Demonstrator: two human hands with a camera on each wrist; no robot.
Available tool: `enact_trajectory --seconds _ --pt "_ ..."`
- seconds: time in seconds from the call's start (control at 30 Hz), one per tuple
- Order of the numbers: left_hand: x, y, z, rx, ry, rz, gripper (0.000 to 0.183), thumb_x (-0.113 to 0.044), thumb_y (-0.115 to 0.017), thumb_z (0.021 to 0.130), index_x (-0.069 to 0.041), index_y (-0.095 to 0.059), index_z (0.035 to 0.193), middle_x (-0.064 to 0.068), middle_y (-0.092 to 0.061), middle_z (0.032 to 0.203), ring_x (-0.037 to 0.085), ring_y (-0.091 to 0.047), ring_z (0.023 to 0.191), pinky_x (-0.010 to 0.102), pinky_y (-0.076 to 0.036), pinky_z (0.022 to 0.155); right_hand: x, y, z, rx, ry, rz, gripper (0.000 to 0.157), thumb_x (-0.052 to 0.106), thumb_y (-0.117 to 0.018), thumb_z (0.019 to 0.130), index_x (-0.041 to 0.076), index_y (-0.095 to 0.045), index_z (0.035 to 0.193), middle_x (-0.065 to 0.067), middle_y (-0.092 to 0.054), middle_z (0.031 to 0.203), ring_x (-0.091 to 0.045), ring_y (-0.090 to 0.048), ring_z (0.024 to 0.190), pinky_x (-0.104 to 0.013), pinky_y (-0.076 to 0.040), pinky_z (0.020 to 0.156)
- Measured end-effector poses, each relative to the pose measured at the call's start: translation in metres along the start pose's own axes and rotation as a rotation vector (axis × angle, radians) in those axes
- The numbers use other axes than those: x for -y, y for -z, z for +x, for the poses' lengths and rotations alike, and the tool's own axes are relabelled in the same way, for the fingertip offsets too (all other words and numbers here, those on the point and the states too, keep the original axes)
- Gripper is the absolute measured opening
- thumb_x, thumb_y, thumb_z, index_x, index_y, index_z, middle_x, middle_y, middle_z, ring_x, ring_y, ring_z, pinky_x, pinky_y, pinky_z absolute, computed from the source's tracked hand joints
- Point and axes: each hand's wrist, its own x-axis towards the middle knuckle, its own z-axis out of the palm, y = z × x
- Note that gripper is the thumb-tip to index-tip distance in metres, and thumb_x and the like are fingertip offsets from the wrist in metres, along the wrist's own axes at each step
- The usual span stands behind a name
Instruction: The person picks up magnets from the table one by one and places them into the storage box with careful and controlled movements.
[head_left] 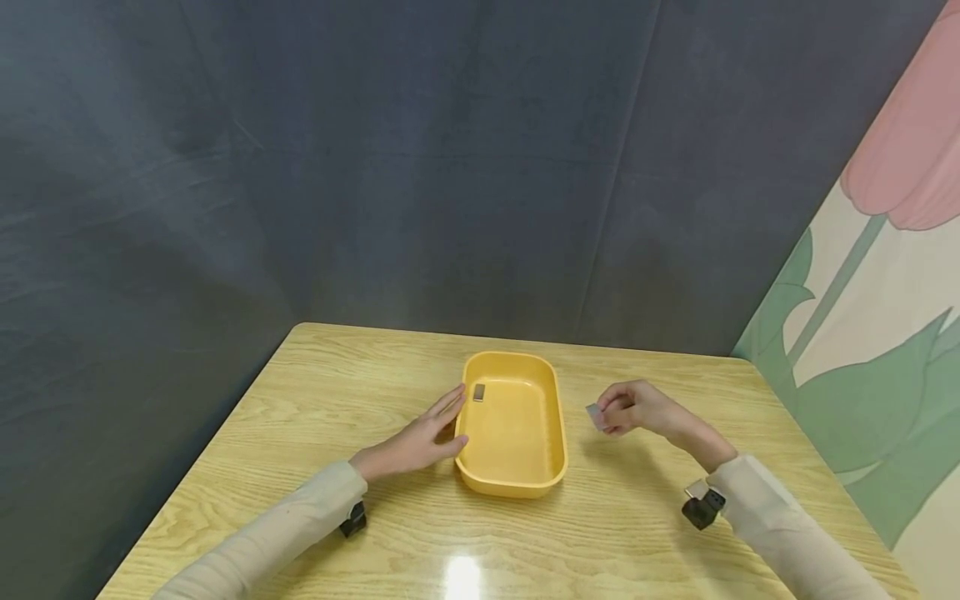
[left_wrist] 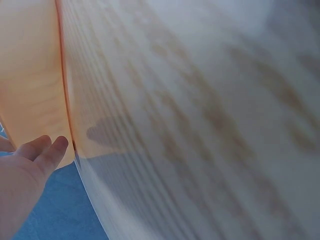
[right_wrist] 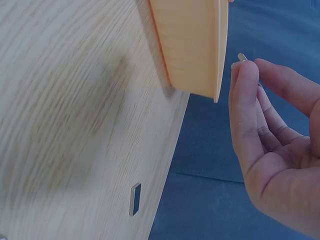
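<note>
A yellow rectangular plastic tub [head_left: 498, 490] stands on the table with a small dark rectangular piece [head_left: 478, 392] at the left side of its floor. My left hand [head_left: 420, 442] rests at the tub's left side, fingers fairly straight and thumb apart at the rim; in the left wrist view its fingers [left_wrist: 52, 152] lie by the outer wall. To the right of the tub, my right hand [head_left: 633, 408] pinches a small flat greyish piece [head_left: 596, 416] above the table between thumb and fingers. Only a thin end of that piece [right_wrist: 242, 57] shows in the right wrist view.
Another small dark rectangular piece [right_wrist: 135, 199] lies on the table in the right wrist view. The wood-grain table [head_left: 337, 375] ends at a dark blue curtain [head_left: 450, 167] behind. A wall with a flower painting [head_left: 862, 400] borders the right side.
</note>
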Motion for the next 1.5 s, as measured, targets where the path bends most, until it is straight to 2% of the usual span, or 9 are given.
enact_trajectory --seconds 0.13,0.57,0.9,1.07,1.33,1.5 --pt "0.001 -0.001 0.000 0.004 -0.001 -0.002 0.079 -0.041 -0.051 0.104 -0.005 -0.007 0.159 0.004 0.004 0.166 0.025 -0.014 0.148 0.045 -0.030 0.113 0.002 -0.003 0.000 0.011 0.009 0.003 0.021 -0.001 -0.062 0.092 -0.014 -0.058 0.108 -0.016 -0.068 0.092 -0.032 -0.068 0.085 -0.040 -0.059 0.075" --pt "0.001 0.000 0.001 0.001 -0.002 -0.015 0.078 -0.038 -0.052 0.104 -0.006 -0.007 0.159 0.003 0.004 0.166 0.025 -0.013 0.148 0.045 -0.030 0.113 0.016 -0.020 0.002 0.052 0.049 0.017 0.021 0.000 -0.063 0.094 -0.014 -0.058 0.108 -0.018 -0.069 0.093 -0.025 -0.069 0.082 -0.038 -0.059 0.075" --pt "-0.001 0.000 0.001 -0.008 -0.008 0.000 0.078 -0.038 -0.051 0.104 -0.003 -0.009 0.158 0.006 0.003 0.166 0.029 -0.016 0.147 0.048 -0.030 0.113 0.018 -0.035 0.010 0.082 0.084 0.058 0.021 -0.001 -0.063 0.094 -0.015 -0.057 0.109 -0.017 -0.069 0.093 -0.024 -0.070 0.083 -0.042 -0.058 0.076" --pt "-0.001 0.000 0.001 -0.008 -0.006 0.002 0.078 -0.040 -0.051 0.104 -0.003 -0.009 0.158 0.005 0.003 0.166 0.028 -0.015 0.147 0.047 -0.030 0.113 0.019 -0.040 0.015 0.080 0.087 0.055 0.024 -0.002 -0.063 0.093 -0.016 -0.056 0.111 -0.017 -0.069 0.095 -0.024 -0.069 0.083 -0.045 -0.058 0.077" --pt "0.000 -0.001 0.001 -0.004 -0.002 0.001 0.078 -0.038 -0.052 0.104 -0.004 -0.009 0.158 0.005 0.003 0.166 0.027 -0.015 0.147 0.045 -0.030 0.113 0.019 -0.048 0.021 0.076 0.085 0.091 0.024 -0.005 -0.061 0.092 -0.017 -0.055 0.112 -0.020 -0.069 0.095 -0.027 -0.070 0.083 -0.045 -0.058 0.077" --pt "-0.001 0.000 0.001 -0.001 0.002 -0.002 0.078 -0.038 -0.052 0.104 -0.004 -0.008 0.158 0.005 0.004 0.166 0.027 -0.016 0.147 0.046 -0.030 0.113 0.019 -0.052 0.022 0.080 0.087 0.100 0.023 -0.006 -0.061 0.092 -0.017 -0.055 0.112 -0.022 -0.069 0.096 -0.037 -0.069 0.085 -0.050 -0.056 0.079"
